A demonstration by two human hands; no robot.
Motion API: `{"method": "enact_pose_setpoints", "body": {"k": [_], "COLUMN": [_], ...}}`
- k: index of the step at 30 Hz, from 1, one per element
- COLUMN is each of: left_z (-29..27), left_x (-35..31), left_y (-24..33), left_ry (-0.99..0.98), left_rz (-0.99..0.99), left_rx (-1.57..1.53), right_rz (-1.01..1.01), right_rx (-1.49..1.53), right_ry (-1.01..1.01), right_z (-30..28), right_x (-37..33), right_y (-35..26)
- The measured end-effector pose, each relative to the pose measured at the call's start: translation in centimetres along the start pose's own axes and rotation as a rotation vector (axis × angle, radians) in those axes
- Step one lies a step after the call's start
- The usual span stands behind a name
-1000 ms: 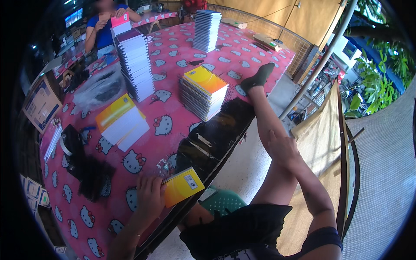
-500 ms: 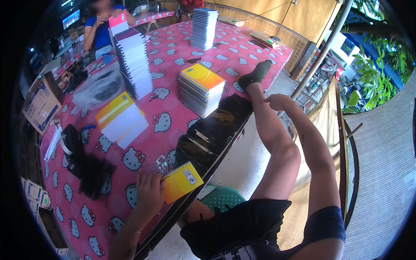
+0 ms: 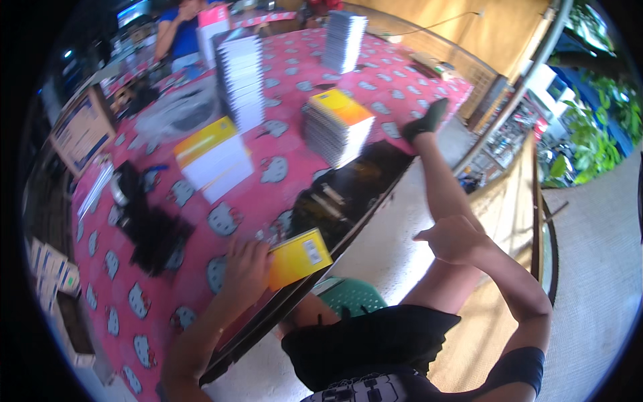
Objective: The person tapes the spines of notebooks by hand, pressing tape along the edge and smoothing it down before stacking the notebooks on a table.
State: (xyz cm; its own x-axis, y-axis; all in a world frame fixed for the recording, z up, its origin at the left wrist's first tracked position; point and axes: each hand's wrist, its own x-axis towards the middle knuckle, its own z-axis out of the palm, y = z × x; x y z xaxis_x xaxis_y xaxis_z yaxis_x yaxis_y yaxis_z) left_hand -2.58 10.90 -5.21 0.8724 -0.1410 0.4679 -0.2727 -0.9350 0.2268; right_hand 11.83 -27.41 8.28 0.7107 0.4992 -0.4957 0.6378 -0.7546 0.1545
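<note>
A yellow-orange spiral notebook (image 3: 300, 258) with a white label lies tilted at the table's near edge. My left hand (image 3: 246, 268) rests at its left side, fingers bent and closed against that edge. Clear plastic (image 3: 278, 231) sits just beyond the fingers, partly hidden. My right hand (image 3: 455, 241) is off the table, over my outstretched right leg near the knee. Its fingers look curled in, with one digit pointing left, and I see nothing in them. Slight blur covers both hands.
On the pink patterned table (image 3: 221, 218) stand a yellow notebook stack (image 3: 338, 130), a tall stack (image 3: 241, 80), another at the back (image 3: 343, 41) and a fanned pile (image 3: 214, 161). Black tangled material (image 3: 151, 234) lies left. My foot (image 3: 426, 120) rests on the edge. Another person (image 3: 184, 37) is beyond.
My right hand has drawn back from the shin toward the knee. My left hand stays by the notebook. The view has shifted, so the table's contents appear further right.
</note>
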Motion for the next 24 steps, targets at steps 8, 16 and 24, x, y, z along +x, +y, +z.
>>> {"method": "enact_pose_setpoints", "body": {"k": [8, 16, 24], "left_z": [-0.6, -3.8, -4.7], "left_x": [1.0, 2.2, 2.4], "left_y": [0.1, -1.3, -0.3], "left_ry": [0.171, 0.088, 0.096], "left_rz": [0.15, 0.07, -0.007], "left_rx": [-0.025, -0.02, -0.033], "right_rz": [-0.699, -0.687, -0.707], "right_rx": [1.239, 1.763, 1.588], "right_ry": [0.399, 0.361, 0.27], "right_z": [0.5, 4.6, 3.8], "right_x": [8.4, 14.8, 14.3], "right_y": [-11.6, -17.2, -17.9]}}
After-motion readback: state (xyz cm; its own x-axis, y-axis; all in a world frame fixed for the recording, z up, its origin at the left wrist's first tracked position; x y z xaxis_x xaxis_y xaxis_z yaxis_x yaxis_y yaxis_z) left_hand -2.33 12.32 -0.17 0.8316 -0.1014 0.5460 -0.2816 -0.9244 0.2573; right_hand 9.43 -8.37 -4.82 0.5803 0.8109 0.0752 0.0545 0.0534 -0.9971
